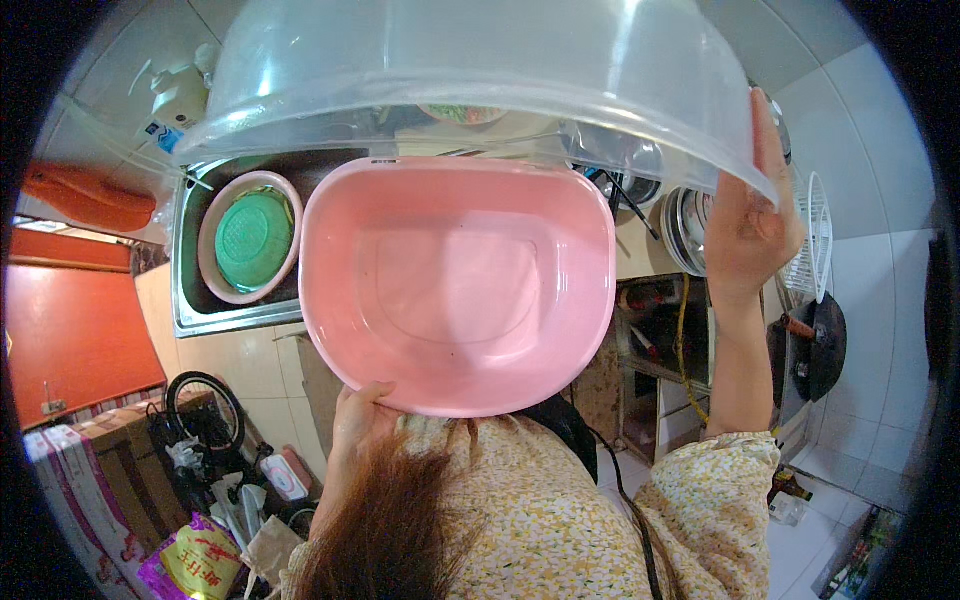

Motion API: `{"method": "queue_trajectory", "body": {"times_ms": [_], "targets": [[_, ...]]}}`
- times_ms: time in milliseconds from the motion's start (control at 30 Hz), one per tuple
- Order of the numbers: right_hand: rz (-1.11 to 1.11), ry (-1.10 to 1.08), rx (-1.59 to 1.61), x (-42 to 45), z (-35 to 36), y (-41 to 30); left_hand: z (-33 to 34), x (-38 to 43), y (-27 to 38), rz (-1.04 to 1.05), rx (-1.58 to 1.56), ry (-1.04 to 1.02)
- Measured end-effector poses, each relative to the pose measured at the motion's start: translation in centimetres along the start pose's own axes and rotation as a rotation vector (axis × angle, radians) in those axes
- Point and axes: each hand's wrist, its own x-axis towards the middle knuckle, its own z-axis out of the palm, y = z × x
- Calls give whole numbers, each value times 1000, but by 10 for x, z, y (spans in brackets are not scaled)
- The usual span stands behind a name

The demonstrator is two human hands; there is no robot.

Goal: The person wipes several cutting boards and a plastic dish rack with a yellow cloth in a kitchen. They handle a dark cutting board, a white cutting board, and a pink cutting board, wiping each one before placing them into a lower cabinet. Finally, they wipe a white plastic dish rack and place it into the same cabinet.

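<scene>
A pink plastic basin (450, 300) is held close in front of my body, its inside facing up and bare. My left hand (364, 420) grips its near left rim, thumb over the edge. Raised at the right, my right hand (754, 217) grasps the rim of a large translucent plastic cover (465, 60), which tilts up above the far side of the basin. The fingers of that hand are partly hidden behind the cover's edge. The basin and the cover stand apart along the near side; whether they touch at the far rim I cannot tell.
At the left, a steel sink (240, 322) holds a smaller basin (214, 281) with a green plastic item (255, 232) in it. A pump bottle (180, 97) stands behind. Stacked bowls (686, 232), a white rack (817, 232) and a hanging wok (825, 345) are at the right.
</scene>
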Motion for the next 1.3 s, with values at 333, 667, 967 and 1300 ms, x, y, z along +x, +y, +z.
{"method": "queue_trajectory", "body": {"times_ms": [333, 667, 967, 1300], "targets": [[-94, 40, -43, -7, 9, -3, 2, 1, -1, -44, 3, 14], [-41, 8, 17, -15, 3, -6, 0, 3, -2, -70, 10, 4], [-20, -20, -23, -13, 3, -11, 7, -1, 1, -62, 26, 2], [-36, -52, 42, -18, 1, -16, 5, 2, -4, -24, 26, -42]]}}
